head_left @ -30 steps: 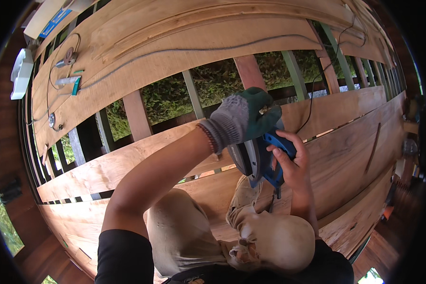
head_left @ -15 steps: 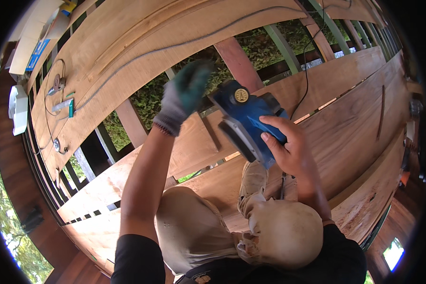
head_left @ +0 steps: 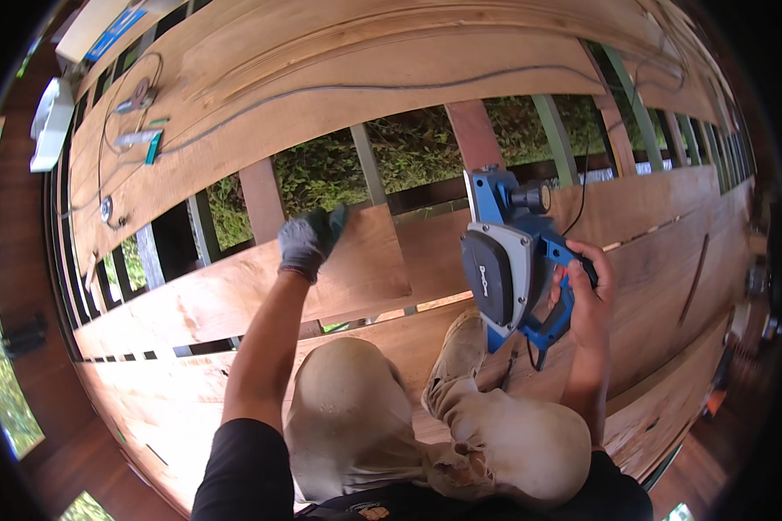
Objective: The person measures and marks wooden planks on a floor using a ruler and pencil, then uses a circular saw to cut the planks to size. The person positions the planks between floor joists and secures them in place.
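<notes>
My right hand [head_left: 589, 291] is bare and closed round the rear handle of a blue and grey electric planer [head_left: 502, 273]. The planer is held up over the boards, tilted on its side, with its black side cover facing me. My left hand [head_left: 308, 241], in a grey work glove with dark green fingers, lies at the far edge of a wooden plank [head_left: 365, 273], near that plank's right end. Its fingers look stretched out over the wood and hold nothing that I can see.
A wide board [head_left: 261, 130] lies beyond, with a cable [head_left: 391, 88], a small green-handled tool [head_left: 154, 143] and an angle grinder [head_left: 136, 97] on it. Gaps between joists [head_left: 369, 165] open onto leafy ground. More planks [head_left: 643, 234] lie at right. My knees [head_left: 347, 399] are close below.
My left hand has come down from the air onto the plank. My right hand has moved right and turned the planer so its side cover faces me. The whole view has shifted slightly.
</notes>
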Tool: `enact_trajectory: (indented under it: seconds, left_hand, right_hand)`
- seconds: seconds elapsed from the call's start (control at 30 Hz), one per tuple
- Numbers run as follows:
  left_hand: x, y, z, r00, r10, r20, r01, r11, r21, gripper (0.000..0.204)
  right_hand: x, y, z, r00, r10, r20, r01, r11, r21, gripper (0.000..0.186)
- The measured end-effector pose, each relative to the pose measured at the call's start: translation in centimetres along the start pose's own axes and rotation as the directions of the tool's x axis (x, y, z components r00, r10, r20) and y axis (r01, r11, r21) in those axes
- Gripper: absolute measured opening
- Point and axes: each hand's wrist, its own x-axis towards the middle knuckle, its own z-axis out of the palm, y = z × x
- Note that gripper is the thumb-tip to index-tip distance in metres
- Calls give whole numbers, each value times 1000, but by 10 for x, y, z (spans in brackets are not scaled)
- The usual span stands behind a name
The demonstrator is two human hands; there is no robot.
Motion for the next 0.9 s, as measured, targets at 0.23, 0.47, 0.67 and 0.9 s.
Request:
enact_trajectory:
  seconds: [0.23, 0.47, 0.67, 0.9]
  left_hand:
    - [0, -1, -126, 883, 140, -448, -196, 977, -82, 61]
    - [-33, 11, -169, 927, 79, -368, -117, 990, -83, 59]
    - [-46, 18, -169, 928, 22, -371, -81, 986, -144, 55]
    - [-53, 26, -178, 964, -36, -262, -1, 990, -140, 58]
  right_hand:
    - [6, -3, 18, 981, 138, 140, -175, 936, 305, 34]
    - [2, -13, 49, 972, 125, 197, -192, 907, 375, 39]
    - [-9, -11, 56, 955, 124, 268, -228, 888, 399, 40]
    - [-11, -8, 65, 961, 151, 230, -238, 877, 418, 40]
